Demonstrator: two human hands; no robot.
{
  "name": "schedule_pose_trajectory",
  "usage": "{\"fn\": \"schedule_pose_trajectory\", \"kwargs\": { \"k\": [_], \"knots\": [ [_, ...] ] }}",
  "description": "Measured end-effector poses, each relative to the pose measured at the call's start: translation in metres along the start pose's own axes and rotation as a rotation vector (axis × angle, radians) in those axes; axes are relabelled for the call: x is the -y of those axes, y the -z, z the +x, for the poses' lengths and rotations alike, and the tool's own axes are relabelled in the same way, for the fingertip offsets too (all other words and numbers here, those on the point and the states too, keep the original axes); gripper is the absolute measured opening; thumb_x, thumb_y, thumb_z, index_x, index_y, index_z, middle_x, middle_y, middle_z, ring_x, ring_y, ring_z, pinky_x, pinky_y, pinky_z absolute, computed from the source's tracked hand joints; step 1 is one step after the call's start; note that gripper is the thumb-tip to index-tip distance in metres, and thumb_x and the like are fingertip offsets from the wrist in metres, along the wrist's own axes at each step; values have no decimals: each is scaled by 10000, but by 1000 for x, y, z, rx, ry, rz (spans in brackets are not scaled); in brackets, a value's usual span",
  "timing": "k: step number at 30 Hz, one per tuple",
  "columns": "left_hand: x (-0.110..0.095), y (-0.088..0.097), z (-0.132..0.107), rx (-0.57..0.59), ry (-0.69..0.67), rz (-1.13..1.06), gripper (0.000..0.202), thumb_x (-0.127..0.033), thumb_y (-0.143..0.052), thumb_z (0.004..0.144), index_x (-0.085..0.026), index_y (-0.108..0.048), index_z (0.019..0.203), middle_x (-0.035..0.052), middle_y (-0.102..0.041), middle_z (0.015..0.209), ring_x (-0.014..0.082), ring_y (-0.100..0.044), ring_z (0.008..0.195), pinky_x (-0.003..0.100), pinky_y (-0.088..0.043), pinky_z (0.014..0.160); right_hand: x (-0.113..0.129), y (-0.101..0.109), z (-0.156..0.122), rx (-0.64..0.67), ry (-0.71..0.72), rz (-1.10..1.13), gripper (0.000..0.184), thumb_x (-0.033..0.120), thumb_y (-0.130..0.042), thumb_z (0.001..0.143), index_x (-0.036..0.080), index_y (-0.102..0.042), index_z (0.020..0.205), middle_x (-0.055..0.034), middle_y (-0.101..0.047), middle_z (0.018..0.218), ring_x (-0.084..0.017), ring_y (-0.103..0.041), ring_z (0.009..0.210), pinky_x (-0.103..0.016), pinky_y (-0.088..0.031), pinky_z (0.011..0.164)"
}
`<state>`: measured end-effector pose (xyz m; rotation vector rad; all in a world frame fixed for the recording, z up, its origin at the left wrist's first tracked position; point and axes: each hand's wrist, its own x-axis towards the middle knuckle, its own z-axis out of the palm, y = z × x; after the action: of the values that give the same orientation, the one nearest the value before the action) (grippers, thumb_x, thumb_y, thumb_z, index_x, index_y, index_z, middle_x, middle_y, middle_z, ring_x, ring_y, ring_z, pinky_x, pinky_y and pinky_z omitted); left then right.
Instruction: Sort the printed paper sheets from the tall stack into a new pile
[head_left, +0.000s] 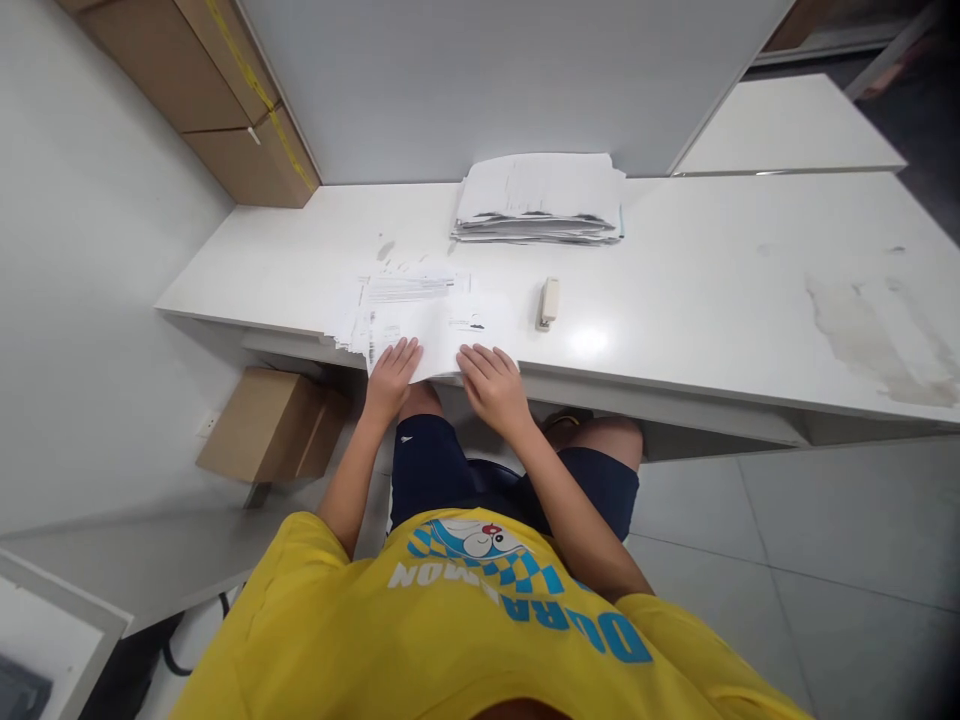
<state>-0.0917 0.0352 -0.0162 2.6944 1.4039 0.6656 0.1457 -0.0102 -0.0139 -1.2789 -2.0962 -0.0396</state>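
A small spread of printed sheets (420,310) lies at the near edge of the white desk (712,300). My left hand (391,378) rests flat on the sheets' near left corner, fingers stretched out. My right hand (491,382) lies flat on the near right part of the same sheets, fingers slightly apart. A cream stapler (548,302) sits just right of the sheets, a short way beyond my right hand. A thick stack of papers (540,198) stands at the back of the desk against the partition.
A grey partition (480,80) closes the desk's far side. Brown cardboard boxes (225,100) stand at the back left, and another box (266,425) sits on the floor under the desk's left end. The desk's right part has a stained patch (877,330).
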Motion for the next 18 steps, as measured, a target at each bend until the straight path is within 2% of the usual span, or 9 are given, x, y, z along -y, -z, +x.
{"fn": "schedule_pose_trajectory", "kwargs": {
  "k": [3,7,10,14,18],
  "knots": [
    [4,0,4,-31,-45,-34,563,-87,-359,884,-156,-539,1412,131,-492,1507,238,-374,1468,458,-358,1195,-2,-7,4,61,-15,-4,422,275,-398,1013,131,-573,1369,-133,-574,1430,-269,-527,1318,-446,-388,1081],
    [9,10,5,-9,-40,-18,576,-103,-416,870,-169,-517,1433,130,-471,1525,259,-355,1478,463,-372,1184,-9,-14,8,90,-8,9,349,248,-397,1015,161,-664,1223,-135,-666,1306,-261,-587,1212,-424,-433,971],
    [14,18,0,-2,40,60,646,-80,-426,818,-147,-493,1457,136,-456,1535,280,-340,1484,470,-338,1200,-14,-17,8,57,-12,-12,328,233,-386,1021,165,-702,1082,-131,-720,1175,-244,-624,1099,-396,-445,885],
    [23,25,-11,11,156,108,773,-30,-400,746,-128,-412,1513,128,-388,1578,279,-288,1507,471,-266,1231,-22,-19,8,0,-43,-47,332,236,-379,1023,162,-700,979,-138,-727,1017,-226,-636,935,-374,-457,806],
    [33,28,-14,-4,218,119,757,-37,-381,774,-147,-399,1523,117,-435,1553,287,-316,1496,490,-237,1232,-29,-13,4,-163,-69,-39,331,253,-372,1023,176,-680,929,-136,-718,955,-214,-642,893,-356,-486,790]
  ]
}}
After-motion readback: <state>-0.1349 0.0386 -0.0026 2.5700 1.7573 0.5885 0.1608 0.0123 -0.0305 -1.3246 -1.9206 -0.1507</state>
